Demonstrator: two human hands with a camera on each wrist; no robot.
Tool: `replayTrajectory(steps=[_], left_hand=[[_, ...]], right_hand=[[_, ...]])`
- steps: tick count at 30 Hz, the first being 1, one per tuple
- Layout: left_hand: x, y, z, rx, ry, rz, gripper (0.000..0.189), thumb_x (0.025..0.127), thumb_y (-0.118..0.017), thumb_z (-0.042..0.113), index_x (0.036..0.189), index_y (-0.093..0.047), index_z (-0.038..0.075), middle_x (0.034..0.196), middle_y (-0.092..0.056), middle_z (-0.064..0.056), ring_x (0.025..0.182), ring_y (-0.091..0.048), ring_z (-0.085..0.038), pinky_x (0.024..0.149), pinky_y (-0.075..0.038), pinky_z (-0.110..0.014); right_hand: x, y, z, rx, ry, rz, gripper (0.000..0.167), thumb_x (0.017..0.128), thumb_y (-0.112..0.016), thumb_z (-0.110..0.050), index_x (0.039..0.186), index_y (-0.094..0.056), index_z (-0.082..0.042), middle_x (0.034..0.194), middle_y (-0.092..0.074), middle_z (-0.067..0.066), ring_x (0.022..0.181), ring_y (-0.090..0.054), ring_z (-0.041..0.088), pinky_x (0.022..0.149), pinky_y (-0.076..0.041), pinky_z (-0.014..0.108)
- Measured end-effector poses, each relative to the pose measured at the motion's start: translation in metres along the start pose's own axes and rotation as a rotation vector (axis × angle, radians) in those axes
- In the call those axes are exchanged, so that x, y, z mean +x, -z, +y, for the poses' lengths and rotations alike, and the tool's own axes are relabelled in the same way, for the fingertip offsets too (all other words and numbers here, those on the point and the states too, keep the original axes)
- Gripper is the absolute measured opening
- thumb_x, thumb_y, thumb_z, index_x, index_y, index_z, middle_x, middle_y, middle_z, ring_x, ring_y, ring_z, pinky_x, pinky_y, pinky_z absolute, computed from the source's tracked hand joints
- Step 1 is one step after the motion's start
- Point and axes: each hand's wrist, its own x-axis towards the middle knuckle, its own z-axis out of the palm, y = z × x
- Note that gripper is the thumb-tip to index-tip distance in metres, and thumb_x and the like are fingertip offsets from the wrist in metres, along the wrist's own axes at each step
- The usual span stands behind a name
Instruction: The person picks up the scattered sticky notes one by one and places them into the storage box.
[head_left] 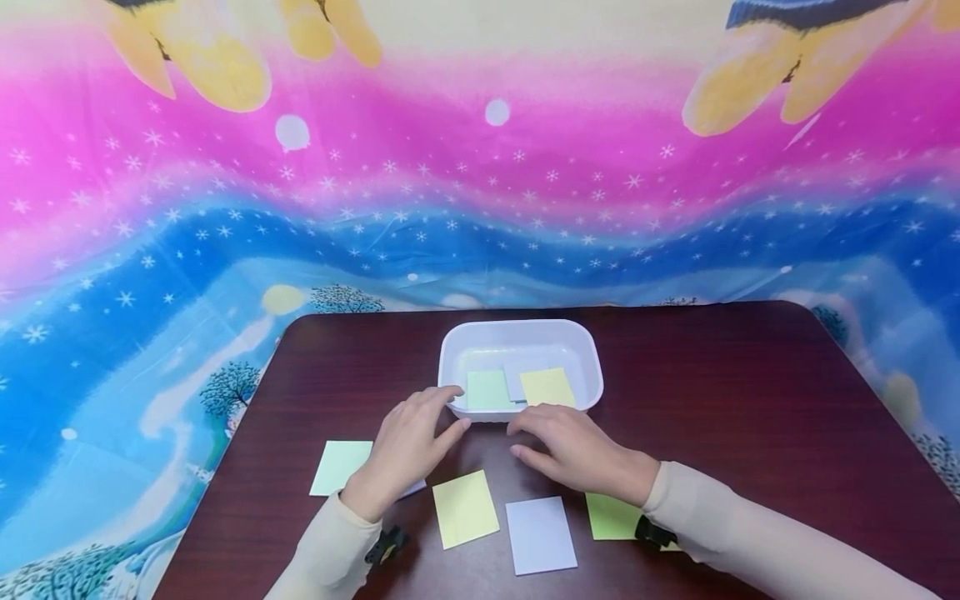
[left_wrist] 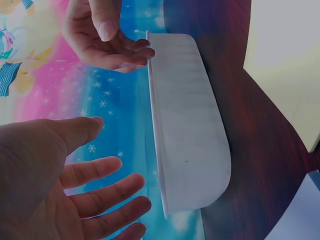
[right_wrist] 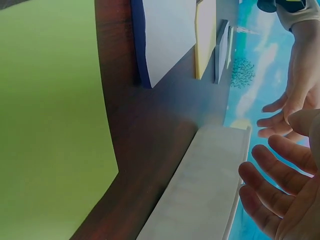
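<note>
A white plastic tub (head_left: 517, 330) stands at the middle of the table's far part. Inside it lie a pale green sticky-note pad (head_left: 487, 390) and a yellow pad (head_left: 547, 387), with a whitish pad (head_left: 516, 385) partly covered between them. At the tub's front left corner is my left hand (head_left: 408, 446), fingers spread and loosely bent, holding nothing. My right hand (head_left: 577, 446) hovers by the front rim, also with nothing in it. Both wrist views show the tub's outer wall (left_wrist: 185, 125) beside relaxed fingers (right_wrist: 270, 192).
In front of the tub lie a pale green pad (head_left: 337, 468), a yellow pad (head_left: 465, 508), a white pad (head_left: 542, 536) and a bright green pad (head_left: 611, 518). The left hand mostly hides another whitish pad (head_left: 415, 487). A patterned cloth (head_left: 480, 242) hangs behind the dark table (head_left: 712, 392).
</note>
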Motion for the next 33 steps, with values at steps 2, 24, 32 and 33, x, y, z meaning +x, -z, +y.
replayTrajectory(steps=[2,24,32,33], left_hand=[[-0.001,0.0,-0.001,-0.002,0.008,0.002,0.047,0.092,-0.074,0.037,0.132,-0.065,0.016,0.128,-0.07,-0.004,0.114,-0.067,-0.024,0.095,-0.054,-0.048],[-0.014,0.0,-0.024,0.0,0.067,0.029,0.044,0.092,-0.073,0.035,0.131,-0.065,0.016,0.124,-0.071,-0.006,0.113,-0.067,-0.025,0.092,-0.054,-0.049],[-0.02,0.001,-0.035,0.025,0.096,0.023,0.044,0.093,-0.073,0.034,0.131,-0.064,0.016,0.127,-0.07,-0.006,0.115,-0.067,-0.026,0.094,-0.054,-0.049],[-0.021,0.002,-0.037,0.028,0.101,0.022,0.044,0.093,-0.073,0.034,0.131,-0.065,0.015,0.128,-0.07,-0.006,0.116,-0.067,-0.026,0.094,-0.054,-0.049]], right_hand=[[0.0,0.0,-0.001,0.006,0.002,-0.004,0.018,0.096,-0.07,-0.028,0.11,-0.071,-0.016,0.102,-0.072,-0.009,0.093,-0.065,0.007,0.083,-0.055,0.033],[0.005,-0.01,-0.006,0.056,0.051,-0.054,0.021,0.098,-0.067,-0.028,0.113,-0.071,-0.013,0.106,-0.072,-0.006,0.097,-0.067,0.009,0.087,-0.056,0.032],[0.007,-0.013,-0.007,0.037,0.07,-0.038,0.02,0.098,-0.067,-0.029,0.111,-0.071,-0.014,0.104,-0.071,-0.007,0.096,-0.066,0.007,0.086,-0.055,0.03],[0.007,-0.013,-0.007,0.033,0.074,-0.034,0.02,0.097,-0.067,-0.028,0.111,-0.071,-0.014,0.104,-0.071,-0.007,0.096,-0.066,0.007,0.086,-0.055,0.03]])
